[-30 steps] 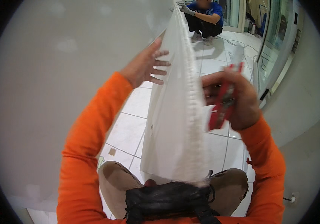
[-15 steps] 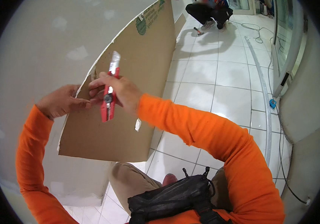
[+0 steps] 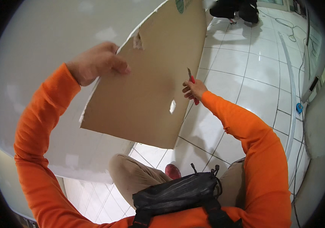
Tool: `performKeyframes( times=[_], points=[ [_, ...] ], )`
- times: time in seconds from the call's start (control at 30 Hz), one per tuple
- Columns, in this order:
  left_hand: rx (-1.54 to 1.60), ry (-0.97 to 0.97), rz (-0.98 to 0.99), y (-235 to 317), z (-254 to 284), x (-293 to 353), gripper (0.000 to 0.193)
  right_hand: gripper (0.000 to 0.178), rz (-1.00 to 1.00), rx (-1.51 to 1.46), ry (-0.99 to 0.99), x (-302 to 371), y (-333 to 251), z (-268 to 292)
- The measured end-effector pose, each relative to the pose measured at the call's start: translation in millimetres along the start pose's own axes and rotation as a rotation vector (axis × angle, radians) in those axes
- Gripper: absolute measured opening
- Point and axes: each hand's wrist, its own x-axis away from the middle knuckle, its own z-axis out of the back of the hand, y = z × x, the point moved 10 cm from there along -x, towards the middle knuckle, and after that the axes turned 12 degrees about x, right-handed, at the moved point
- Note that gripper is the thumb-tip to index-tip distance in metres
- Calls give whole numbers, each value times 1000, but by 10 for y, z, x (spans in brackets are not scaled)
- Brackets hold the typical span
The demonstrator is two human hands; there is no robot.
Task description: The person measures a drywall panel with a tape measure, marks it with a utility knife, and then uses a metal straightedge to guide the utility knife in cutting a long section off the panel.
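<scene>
A drywall sheet [image 3: 147, 95] with brown paper facing me stands tilted beside the wall, its white core showing along the left edge. My left hand [image 3: 98, 62] is closed on that edge, thumb on the brown face. Just above it the paper has a torn patch [image 3: 137, 41]. Lower on the sheet is a small white hole or bare spot [image 3: 172, 106]; I cannot tell which. Near the sheet's right edge, my right hand [image 3: 196, 90] holds a red utility knife [image 3: 192, 79], blade out and pointing up, apart from the left hand.
A crouching person [image 3: 238, 9] in dark trousers is at the far end of the tiled floor [image 3: 227, 68]. On the right lie a long metal strip [image 3: 292, 91], a blue tape measure [image 3: 299, 108] and a cable [image 3: 296, 171] near a glass door. A grey wall [image 3: 44, 76] runs along the left.
My right hand has drawn back from the sheet's left edge toward its right side, with the knife. My left hand has shifted its hold on the edge. The view has also turned a little.
</scene>
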Motion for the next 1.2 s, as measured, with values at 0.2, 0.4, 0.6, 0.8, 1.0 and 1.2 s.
performKeyframes(
  times=[0.2,0.4,0.6,0.8,1.0,1.2],
  points=[
    [76,48,-145,548,108,131,11,36,147,-15,400,-308,-73,1012],
    [140,70,25,-159,290,239,24,36,157,447,672,-189,-106,1269],
    [221,154,159,-1043,1000,124,35,35,318,369,522,-572,-56,856],
    [25,423,222,-1557,1517,93,42,30,-151,366,88,-1084,950,260],
    [47,301,133,-1602,1567,-16,47,23,-130,1751,-199,-688,1397,670],
    [-42,413,281,-1824,1762,-14,46,42,-252,1237,246,-555,512,1097]
  ],
)
